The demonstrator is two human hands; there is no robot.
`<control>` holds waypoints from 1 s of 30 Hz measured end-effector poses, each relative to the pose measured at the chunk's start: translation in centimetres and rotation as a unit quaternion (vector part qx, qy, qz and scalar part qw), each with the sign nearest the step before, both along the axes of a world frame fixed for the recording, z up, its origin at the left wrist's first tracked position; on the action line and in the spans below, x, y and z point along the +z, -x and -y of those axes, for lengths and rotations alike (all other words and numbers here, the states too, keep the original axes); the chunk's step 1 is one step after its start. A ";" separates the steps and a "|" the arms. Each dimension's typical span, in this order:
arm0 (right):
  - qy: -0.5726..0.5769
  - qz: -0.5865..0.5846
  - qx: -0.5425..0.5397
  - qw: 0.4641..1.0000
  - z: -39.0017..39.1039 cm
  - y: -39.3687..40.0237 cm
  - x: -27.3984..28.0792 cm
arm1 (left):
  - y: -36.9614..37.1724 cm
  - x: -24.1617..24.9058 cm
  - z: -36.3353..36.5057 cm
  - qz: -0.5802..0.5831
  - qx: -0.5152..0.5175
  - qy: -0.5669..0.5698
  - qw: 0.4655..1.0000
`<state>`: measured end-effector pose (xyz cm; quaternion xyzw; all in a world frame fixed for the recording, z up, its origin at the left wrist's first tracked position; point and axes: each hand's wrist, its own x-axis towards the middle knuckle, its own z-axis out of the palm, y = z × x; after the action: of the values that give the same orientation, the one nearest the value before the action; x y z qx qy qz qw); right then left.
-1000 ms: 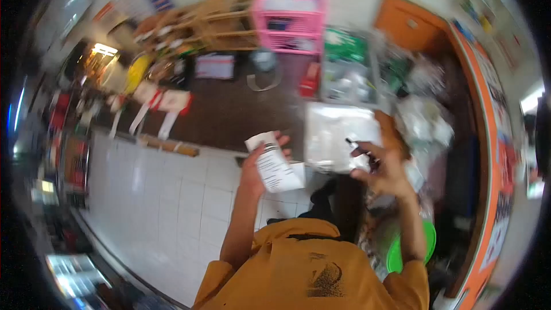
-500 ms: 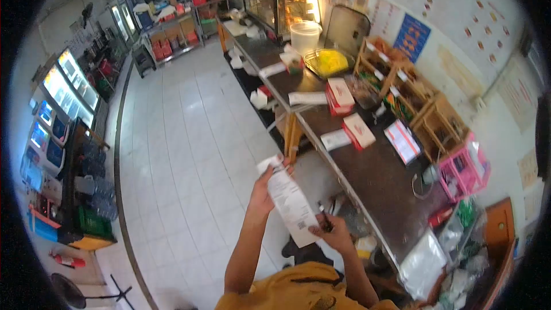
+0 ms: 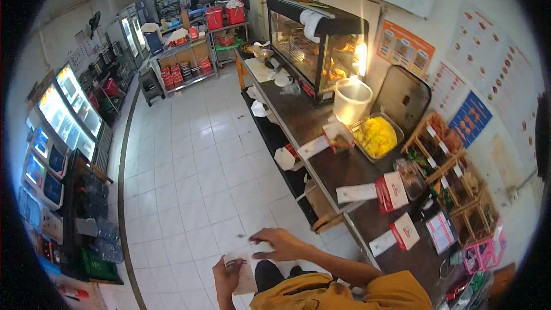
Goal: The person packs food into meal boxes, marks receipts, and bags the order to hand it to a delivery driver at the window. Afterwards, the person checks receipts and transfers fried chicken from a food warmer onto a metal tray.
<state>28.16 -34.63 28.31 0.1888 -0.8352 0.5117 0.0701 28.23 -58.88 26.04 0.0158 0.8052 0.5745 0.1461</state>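
My left hand (image 3: 228, 275) grips a printed white paper receipt (image 3: 245, 278) low in the view, with the thumb lying over it. A dark mark or slim object shows by that thumb; I cannot make out which. Just above and to the right, my right hand (image 3: 281, 245) is apart from the paper, its fingers curved and spread, with no pen visible in it. A small dark blurred spot lies just left of its fingertips. On the counter (image 3: 359, 227) to the right, red and white food boxes (image 3: 392, 191) stand beside paper slips (image 3: 357, 193).
A lit glass food warmer (image 3: 321, 51) stands at the counter's far end. Nearer are a white bucket (image 3: 351, 100), a tray of yellow food (image 3: 376, 136), wooden racks (image 3: 450, 161) and a pink basket (image 3: 483, 255). Drinks fridges (image 3: 69, 109) line the left wall.
My view has tilted up toward the warmer. The receipt has dropped lower and is in my left hand alone. My right hand has left it and no longer shows the dark pen.
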 end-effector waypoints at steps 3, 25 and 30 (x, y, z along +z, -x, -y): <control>-0.023 0.062 0.112 0.991 1.3 11.8 0.3 | 8.8 -0.4 -2.8 -0.072 0.002 0.042 0.997; -0.012 0.122 -0.635 0.762 -37.0 59.8 4.3 | 82.0 -10.9 -37.4 0.101 -0.527 -0.100 0.838; -0.025 -0.026 -0.637 0.770 -42.1 73.9 8.0 | 93.5 -6.8 -42.2 0.152 -0.509 -0.056 0.846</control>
<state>-45.71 7.46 36.33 -0.3719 -0.7743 0.3231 0.3972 -65.31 -16.72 19.24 0.3437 0.6184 0.4591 0.5372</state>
